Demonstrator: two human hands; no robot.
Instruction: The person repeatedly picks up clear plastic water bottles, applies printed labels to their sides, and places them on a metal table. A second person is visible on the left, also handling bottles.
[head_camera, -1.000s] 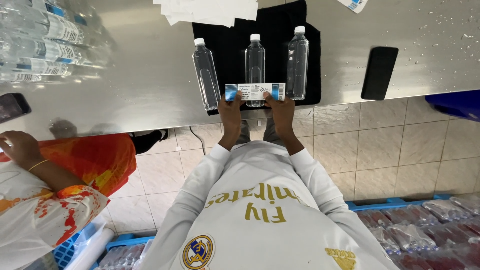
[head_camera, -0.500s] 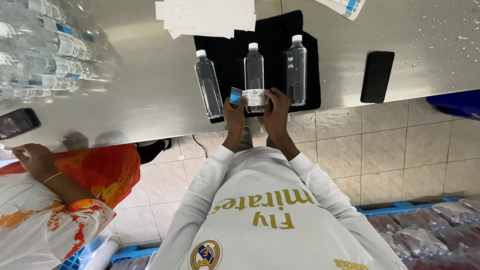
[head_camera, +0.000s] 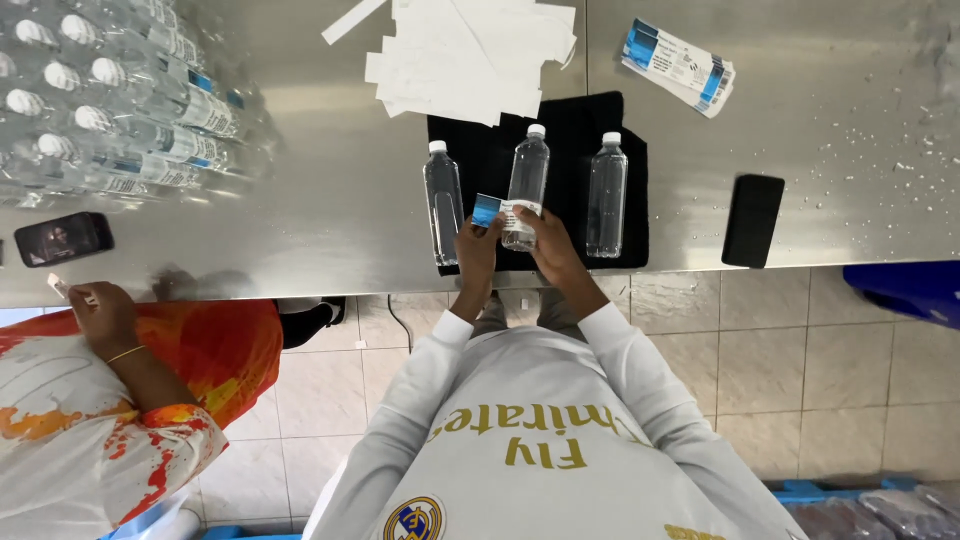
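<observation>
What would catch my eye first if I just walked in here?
Three clear plastic water bottles lie in a row on a black cloth at the steel counter's near edge. Both hands press a blue-and-white paper label around the middle bottle. A shrink-wrapped pack of bottles sits far left.

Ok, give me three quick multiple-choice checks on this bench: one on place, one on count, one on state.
1. Where does the black phone lie?
A. right of the black mat
B. on the mat
C. on the floor

2. How many bottles stand on the mat?
A. two
B. three
C. five

3. The middle bottle is:
A. untouched
B. tipped over
C. held with a label against it

A: the phone is on bare steel beyond the mat's edge.
B: three capped bottles.
C: left hand and right hand press the label on.
</observation>
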